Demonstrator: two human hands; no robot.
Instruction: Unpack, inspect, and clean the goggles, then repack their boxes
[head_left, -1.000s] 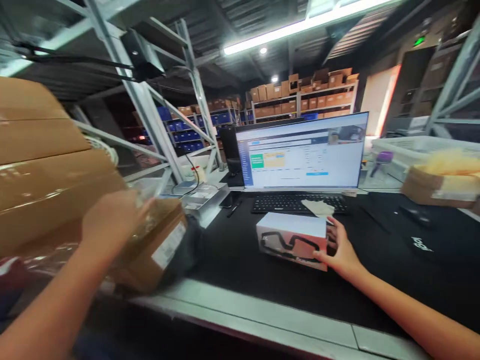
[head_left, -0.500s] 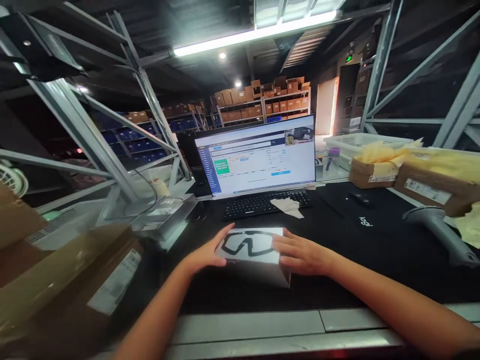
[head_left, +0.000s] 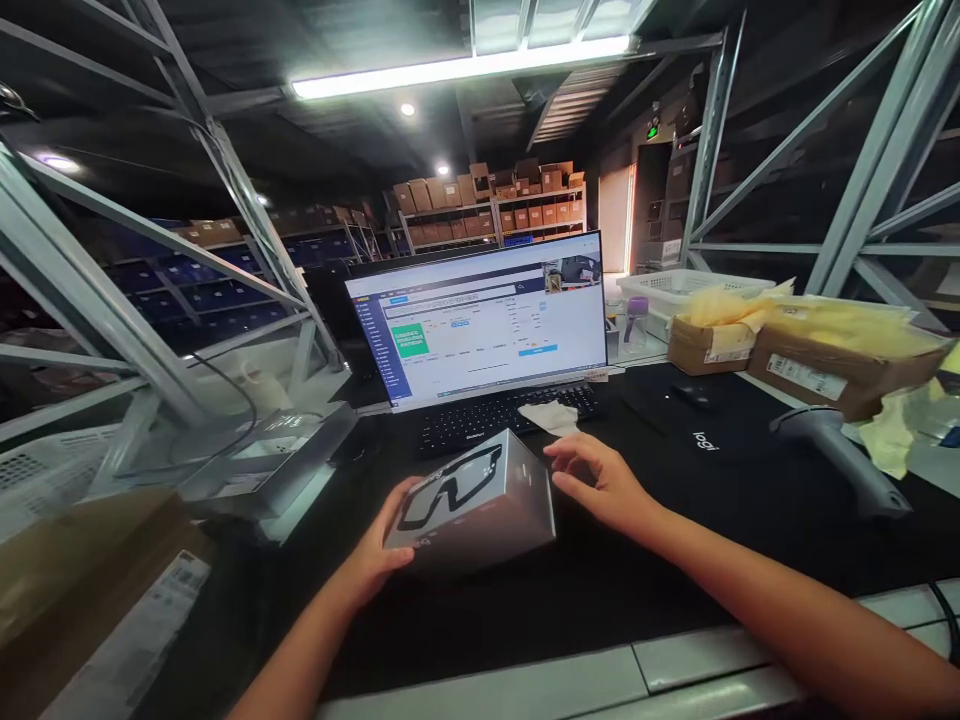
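Observation:
A white product box [head_left: 480,500] printed with a black goggle outline is tilted up off the black desk mat [head_left: 675,520] in front of the keyboard [head_left: 502,417]. My left hand [head_left: 379,555] grips its left end from below. Just right of the box hovers my right hand [head_left: 600,480], fingers spread and apart from it, holding nothing. A monitor [head_left: 480,320] showing a form page stands behind the keyboard.
A handheld scanner [head_left: 840,450] lies at the right on the mat. Cardboard boxes [head_left: 825,375] with yellow packing sit at the back right. A brown labelled carton [head_left: 90,610] is at the near left. Metal shelf struts [head_left: 112,330] rise on both sides.
My left hand left the brown carton and took the white box. The box was turned and tilted up, and my right hand came off it. The view swung right.

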